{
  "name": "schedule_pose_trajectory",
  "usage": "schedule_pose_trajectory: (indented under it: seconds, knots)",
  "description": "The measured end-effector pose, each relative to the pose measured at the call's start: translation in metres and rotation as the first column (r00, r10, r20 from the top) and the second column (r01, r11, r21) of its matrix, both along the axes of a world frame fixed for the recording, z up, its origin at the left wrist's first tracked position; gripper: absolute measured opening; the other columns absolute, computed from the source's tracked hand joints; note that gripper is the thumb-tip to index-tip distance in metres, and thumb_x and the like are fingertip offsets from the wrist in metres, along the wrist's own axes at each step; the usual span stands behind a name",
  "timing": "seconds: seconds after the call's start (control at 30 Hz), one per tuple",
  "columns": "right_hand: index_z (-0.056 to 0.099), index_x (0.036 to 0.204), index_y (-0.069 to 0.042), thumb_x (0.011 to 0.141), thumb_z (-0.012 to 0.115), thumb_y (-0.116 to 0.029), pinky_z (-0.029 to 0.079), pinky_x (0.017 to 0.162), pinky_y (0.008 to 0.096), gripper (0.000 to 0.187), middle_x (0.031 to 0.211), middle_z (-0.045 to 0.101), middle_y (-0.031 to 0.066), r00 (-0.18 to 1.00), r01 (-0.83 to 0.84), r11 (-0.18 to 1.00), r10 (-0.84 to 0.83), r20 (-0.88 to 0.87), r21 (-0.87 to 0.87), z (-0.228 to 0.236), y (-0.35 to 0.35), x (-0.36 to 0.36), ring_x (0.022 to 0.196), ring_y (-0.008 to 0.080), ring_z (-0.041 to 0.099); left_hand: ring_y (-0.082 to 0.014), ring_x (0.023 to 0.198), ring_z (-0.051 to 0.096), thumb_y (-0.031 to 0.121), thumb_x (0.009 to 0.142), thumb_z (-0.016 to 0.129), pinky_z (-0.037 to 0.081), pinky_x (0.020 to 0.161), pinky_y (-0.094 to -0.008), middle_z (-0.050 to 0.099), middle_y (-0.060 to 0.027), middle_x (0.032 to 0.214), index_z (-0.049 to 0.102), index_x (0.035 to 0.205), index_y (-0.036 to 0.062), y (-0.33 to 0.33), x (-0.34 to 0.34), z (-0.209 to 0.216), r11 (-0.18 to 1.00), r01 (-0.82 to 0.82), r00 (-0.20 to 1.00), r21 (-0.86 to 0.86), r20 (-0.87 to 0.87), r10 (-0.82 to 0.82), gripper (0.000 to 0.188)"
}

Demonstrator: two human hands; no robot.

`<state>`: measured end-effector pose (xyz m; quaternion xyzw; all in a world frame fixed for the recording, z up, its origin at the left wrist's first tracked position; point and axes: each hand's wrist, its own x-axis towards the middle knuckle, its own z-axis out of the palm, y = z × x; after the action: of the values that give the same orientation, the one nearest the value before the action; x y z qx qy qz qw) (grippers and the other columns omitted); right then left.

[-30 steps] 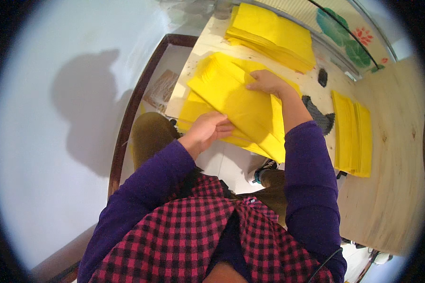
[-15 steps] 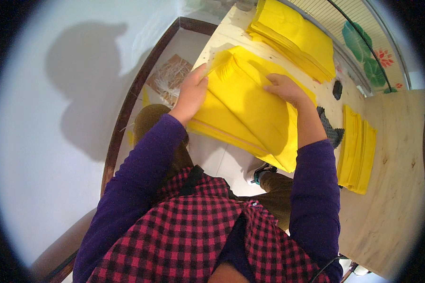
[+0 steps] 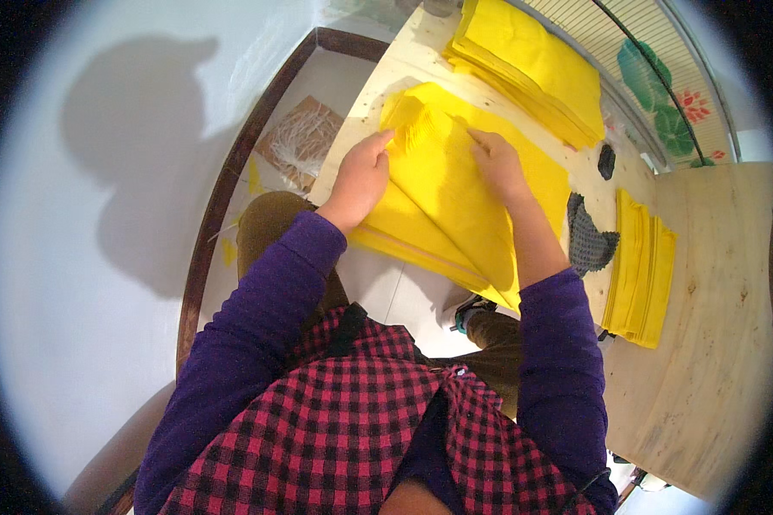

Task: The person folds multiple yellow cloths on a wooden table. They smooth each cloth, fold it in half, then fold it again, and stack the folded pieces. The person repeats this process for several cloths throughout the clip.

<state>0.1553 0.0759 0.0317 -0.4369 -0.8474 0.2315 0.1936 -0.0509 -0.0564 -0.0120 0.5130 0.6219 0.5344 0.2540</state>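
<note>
A folded yellow cloth [image 3: 442,197] lies over the wooden table's near edge, on more layers of the same yellow material, and its far end is bunched into fine pleats. My left hand [image 3: 361,182] grips the cloth's left edge, thumb on top and the other fingers mostly hidden. On the right side of the pleats, my right hand [image 3: 496,165] is closed in a pinch on the cloth. A diagonal fold runs from near my left hand down toward the cloth's near right corner.
Behind the cloth lies a thick yellow stack [image 3: 532,64]. Another yellow pile [image 3: 640,270] sits to the right, beside a grey textured cloth [image 3: 590,239] and a small black object [image 3: 606,161]. White threads [image 3: 305,142] lie on a brown sheet at floor level, left of the table [image 3: 374,99].
Both hands have come closer together around the pleated end. My right hand has moved left across the cloth, and my left hand slightly right. The whole view has shifted a little.
</note>
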Motion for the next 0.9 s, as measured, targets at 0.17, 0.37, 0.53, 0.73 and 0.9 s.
schedule_pose_trajectory:
  seconds: [0.17,0.37,0.53,0.73,0.9]
  knots:
    - [0.055,0.123,0.001,0.086,0.057,-0.018,0.039,0.102,0.0416,0.042,0.124,0.057,0.0194,0.99,0.003,0.963,-0.04,0.132,0.27,-0.018,-0.02,-0.018,0.116,0.0368,0.05,-0.0374,0.117,0.051,0.002,0.088,0.047,0.04,0.101,-0.0393,0.056,-0.0239,0.123,0.055,0.118,-0.0049,-0.001,0.002,-0.005,0.998,-0.017,0.985,0.063,-0.172,0.027,0.032]
    - [0.05,0.129,0.0,0.088,0.055,-0.023,0.033,0.106,0.043,0.047,0.135,0.049,0.0172,0.979,-0.048,0.944,-0.02,0.201,0.327,-0.027,-0.032,-0.032,0.126,0.034,0.044,-0.0335,0.125,0.048,0.003,0.089,0.048,0.036,0.106,-0.0364,0.053,-0.0213,0.129,0.054,0.122,-0.0018,-0.001,0.003,-0.007,1.0,-0.009,0.966,0.027,-0.257,0.016,0.033]
    - [0.049,0.131,0.0,0.091,0.053,-0.023,0.027,0.11,0.0484,0.047,0.142,0.041,0.0197,0.968,-0.069,0.935,-0.022,0.252,0.349,-0.031,-0.042,-0.043,0.133,0.0363,0.036,-0.0338,0.124,0.048,0.003,0.089,0.049,0.037,0.106,-0.0372,0.054,-0.021,0.128,0.056,0.12,-0.0017,-0.001,0.003,-0.006,0.999,-0.016,0.959,0.029,-0.281,0.023,0.032]
    - [0.045,0.136,-0.004,0.092,0.049,-0.032,0.021,0.113,0.0488,0.052,0.147,0.036,0.0163,0.954,-0.092,0.954,0.002,0.299,0.286,-0.028,-0.048,-0.058,0.138,0.0308,0.03,-0.0364,0.12,0.049,0.002,0.086,0.05,0.039,0.103,-0.0406,0.056,-0.0225,0.123,0.059,0.113,-0.0042,0.001,0.004,-0.006,0.998,-0.022,0.954,0.065,-0.296,0.04,0.03]
    - [0.046,0.134,-0.001,0.092,0.051,-0.031,0.022,0.113,0.0481,0.052,0.145,0.038,0.0193,0.961,-0.105,0.96,0.03,0.276,0.26,-0.027,-0.054,-0.073,0.137,0.0328,0.031,-0.0377,0.12,0.049,0.002,0.087,0.05,0.039,0.103,-0.041,0.056,-0.0233,0.123,0.058,0.113,-0.0054,0.0,0.004,-0.004,0.999,-0.023,0.957,0.041,-0.289,0.034,0.029]
